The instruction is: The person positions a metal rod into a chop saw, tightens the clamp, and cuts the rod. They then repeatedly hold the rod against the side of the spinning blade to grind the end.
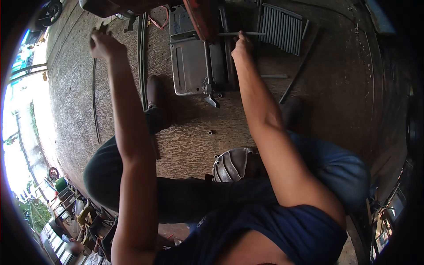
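We note our right hand (242, 44) clamped on a thin metal rod (247, 34), its far end hidden behind orange machinery (201, 17). Left hand (102, 44) closed; contents indiscernible. Rough floor (190, 132) beneath.

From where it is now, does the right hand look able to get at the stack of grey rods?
Probably yes. The right hand grips a thin rod right beside the stack of grey rods, with only bare floor between them.

A ribbed metal cover (234, 164) and a small nut (211, 132) lie on the ground
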Demonstrator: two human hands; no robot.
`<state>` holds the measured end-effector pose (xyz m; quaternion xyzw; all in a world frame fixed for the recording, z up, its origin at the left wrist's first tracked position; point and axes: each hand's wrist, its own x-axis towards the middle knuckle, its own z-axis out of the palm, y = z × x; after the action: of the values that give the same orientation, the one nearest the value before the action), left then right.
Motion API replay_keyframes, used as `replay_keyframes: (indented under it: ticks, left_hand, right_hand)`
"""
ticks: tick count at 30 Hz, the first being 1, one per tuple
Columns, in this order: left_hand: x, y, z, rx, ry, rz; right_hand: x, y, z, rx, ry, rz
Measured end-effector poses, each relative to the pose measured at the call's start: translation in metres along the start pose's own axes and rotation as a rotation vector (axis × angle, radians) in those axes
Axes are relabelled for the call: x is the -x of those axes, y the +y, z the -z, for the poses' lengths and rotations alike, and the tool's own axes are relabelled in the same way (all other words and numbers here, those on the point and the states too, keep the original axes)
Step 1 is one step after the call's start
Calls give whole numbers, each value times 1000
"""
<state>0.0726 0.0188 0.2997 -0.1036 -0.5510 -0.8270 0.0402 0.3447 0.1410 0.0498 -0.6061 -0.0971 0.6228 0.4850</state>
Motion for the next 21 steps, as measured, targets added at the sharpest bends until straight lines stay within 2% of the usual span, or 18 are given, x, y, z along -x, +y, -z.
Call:
replay_keyframes:
  ticks: [2,3,4,5,6,8,9,10,12,13,15,16,18,21]
  left_hand:
    - [-5,64,-30,55,-136,-74]
    - [-15,89,-41,27,-268,-121]
    - [-39,103,-49,84,-419,-61]
    - [-57,134,-62,-4,-784,-35]
    - [-68,164,-73,-104,-1139,-13]
    - [14,219,-97,-427,-1261,-25]
    - [26,232,-100,-566,-1320,-45]
    - [29,236,-101,-566,-1325,-46]
    - [31,242,-104,-774,-1469,-188]
    - [39,240,-108,-828,-1395,-126]
    - [40,232,-112,-858,-1358,-112]
    - [41,228,-114,-886,-1326,-88]
    - [41,219,-118,-934,-1263,-39]
    - [39,204,-123,-1010,-1173,34]
  right_hand:
    - [-1,-6,0,-100,-4,10]
    - [-2,-12,2,16,15,-57]
    - [0,-17,9,134,40,-124]
    - [-3,-11,33,15,-158,-23]
    - [11,-22,49,48,-171,-112]
    - [25,-18,91,8,-133,-63]
    - [36,-17,110,2,9,-37]
    - [42,-13,127,-4,151,-13]
    - [-45,68,182,322,369,120]
    - [-23,53,183,318,365,119]
    - [14,18,186,415,304,-101]
    - [16,12,184,414,299,-103]
    - [9,0,177,178,298,-230]
    - [-17,9,173,320,265,-185]
